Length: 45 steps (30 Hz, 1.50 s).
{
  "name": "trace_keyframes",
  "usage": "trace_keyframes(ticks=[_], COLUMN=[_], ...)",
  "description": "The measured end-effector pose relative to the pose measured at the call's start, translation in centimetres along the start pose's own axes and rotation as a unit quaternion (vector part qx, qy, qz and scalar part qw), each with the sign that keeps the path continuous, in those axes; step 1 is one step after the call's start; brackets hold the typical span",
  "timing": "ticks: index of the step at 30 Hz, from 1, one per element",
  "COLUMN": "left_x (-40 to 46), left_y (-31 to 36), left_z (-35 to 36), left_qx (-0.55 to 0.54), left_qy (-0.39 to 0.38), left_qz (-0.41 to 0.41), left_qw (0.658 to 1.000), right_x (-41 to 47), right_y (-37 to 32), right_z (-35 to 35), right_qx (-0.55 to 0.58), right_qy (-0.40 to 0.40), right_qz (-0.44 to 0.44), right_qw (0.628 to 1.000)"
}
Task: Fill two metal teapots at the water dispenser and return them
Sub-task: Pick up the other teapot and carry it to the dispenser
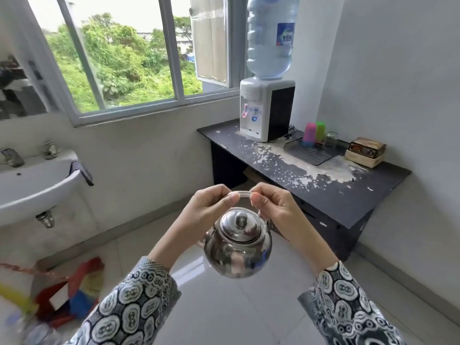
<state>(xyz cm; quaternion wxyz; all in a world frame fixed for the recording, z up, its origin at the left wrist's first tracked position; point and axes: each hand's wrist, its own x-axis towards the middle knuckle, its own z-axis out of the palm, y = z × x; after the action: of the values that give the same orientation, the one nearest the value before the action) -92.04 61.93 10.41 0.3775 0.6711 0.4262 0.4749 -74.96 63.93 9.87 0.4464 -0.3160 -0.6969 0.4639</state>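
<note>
Left hand (207, 207): curling its fingers around the left end of the handle (239, 193), thumb pressing on top.
Right hand (272, 207): pinching the right end of the same handle between thumb and bent fingers.
Teapot (237, 244): hanging upright from the handle, in the air over the tiled floor (224, 314), with its lid (240, 224) sitting on and its spout pointing left.
Dispenser (266, 109): standing well beyond the teapot on the far left end of the table (336, 195), carrying a blue bottle (271, 36) on top, its pink and blue taps facing the room.
Tray (311, 151): lying just right of the dispenser, holding pink and green cups (314, 133).
Sink (32, 180): hanging on the wall at the left.
Sleeves (132, 302): covering both forearms in a black-and-white pattern.
</note>
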Motion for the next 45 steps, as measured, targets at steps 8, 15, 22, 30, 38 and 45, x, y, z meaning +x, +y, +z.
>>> trace_keyframes(ticks=[8,15,22,30,38,45], left_x=[18.3,33.8,46.8,60.5,73.2,81.1], left_y=[-6.7,-13.3,-20.6,-30.8,-42.5,-49.1], left_z=[-4.3,-5.3,-6.0,-7.2,-9.2,-10.7], left_qx=[0.019,0.004,0.007,0.085,0.148,0.173], left_qy=[0.013,0.024,0.037,0.032,-0.084,-0.193], left_qz=[-0.001,-0.019,-0.042,-0.066,-0.111,-0.140], left_qw=[1.000,1.000,0.998,0.994,0.979,0.956], right_x=[16.9,30.0,42.1,54.2,64.3,70.9], right_y=[6.2,12.9,19.8,30.2,40.1,45.9], right_z=[-4.2,-10.1,-15.8,-19.3,-20.1,-20.4], right_qx=[-0.047,-0.065,-0.084,-0.075,-0.080,-0.100], right_qy=[0.051,0.057,0.010,0.043,0.119,0.172], right_qz=[-0.004,-0.012,0.006,0.074,0.160,0.241], right_qw=[0.998,0.996,0.996,0.993,0.977,0.950])
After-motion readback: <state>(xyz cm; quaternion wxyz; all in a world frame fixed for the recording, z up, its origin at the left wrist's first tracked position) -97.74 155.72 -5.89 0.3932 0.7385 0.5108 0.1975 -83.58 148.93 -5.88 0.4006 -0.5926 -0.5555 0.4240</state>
